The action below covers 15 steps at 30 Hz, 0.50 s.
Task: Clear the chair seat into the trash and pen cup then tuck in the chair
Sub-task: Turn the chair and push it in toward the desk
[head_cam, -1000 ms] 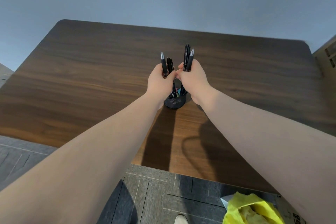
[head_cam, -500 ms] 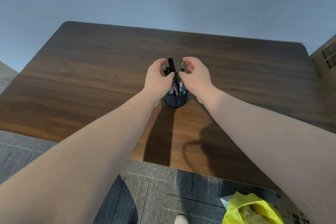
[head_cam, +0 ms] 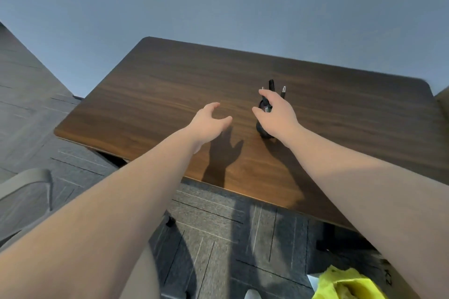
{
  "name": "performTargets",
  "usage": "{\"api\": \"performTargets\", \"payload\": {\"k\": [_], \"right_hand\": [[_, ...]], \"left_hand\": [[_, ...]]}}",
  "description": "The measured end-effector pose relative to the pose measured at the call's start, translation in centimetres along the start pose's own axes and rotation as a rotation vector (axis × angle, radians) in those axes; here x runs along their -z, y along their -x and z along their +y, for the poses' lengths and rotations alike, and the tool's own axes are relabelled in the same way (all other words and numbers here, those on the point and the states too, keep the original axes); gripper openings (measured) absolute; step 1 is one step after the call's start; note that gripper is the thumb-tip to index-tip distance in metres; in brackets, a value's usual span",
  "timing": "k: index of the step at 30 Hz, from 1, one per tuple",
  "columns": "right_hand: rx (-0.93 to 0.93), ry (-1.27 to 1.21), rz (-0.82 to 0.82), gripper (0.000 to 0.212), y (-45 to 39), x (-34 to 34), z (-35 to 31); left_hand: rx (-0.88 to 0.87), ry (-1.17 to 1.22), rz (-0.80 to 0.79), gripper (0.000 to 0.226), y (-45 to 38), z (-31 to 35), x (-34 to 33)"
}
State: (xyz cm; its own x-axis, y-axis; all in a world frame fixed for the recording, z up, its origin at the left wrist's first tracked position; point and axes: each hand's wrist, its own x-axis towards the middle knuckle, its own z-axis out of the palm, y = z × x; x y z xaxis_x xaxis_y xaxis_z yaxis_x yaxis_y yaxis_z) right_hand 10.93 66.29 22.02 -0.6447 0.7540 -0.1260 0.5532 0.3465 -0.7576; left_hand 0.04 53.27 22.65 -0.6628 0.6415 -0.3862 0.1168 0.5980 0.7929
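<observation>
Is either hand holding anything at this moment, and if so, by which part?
Nothing is held. The left hand is open above the desk. The right hand is open over the pen cup, its fingers spread, with no grip on the pens.

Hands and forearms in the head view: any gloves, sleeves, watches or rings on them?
None visible. The left hand and right hand are bare, without gloves or rings that show. Both forearms are uncovered to the frame edge, with no sleeve, watch or band.
</observation>
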Motion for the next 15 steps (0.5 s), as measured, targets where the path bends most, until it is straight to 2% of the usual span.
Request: {"api": "performTargets", "payload": {"k": [4, 9, 15], "right_hand": [[0.023, 0.035, -0.031, 0.054, 4.6, -1.5, -2.8], [0.058, 0.145, -0.208, 0.062, 12.6, -4.4, -6.5], [0.090, 0.159, -0.324, 0.062, 21.5, -8.7, -10.5]], "left_hand": [[-0.002, -0.045, 0.026, 0.061, 4.3, -2.5, 4.4], [-0.018, -0.077, 0.014, 0.062, 11.7, -6.8, 9.2], [0.009, -0.164, -0.024, 0.067, 19.7, -13.0, 14.6]]}}
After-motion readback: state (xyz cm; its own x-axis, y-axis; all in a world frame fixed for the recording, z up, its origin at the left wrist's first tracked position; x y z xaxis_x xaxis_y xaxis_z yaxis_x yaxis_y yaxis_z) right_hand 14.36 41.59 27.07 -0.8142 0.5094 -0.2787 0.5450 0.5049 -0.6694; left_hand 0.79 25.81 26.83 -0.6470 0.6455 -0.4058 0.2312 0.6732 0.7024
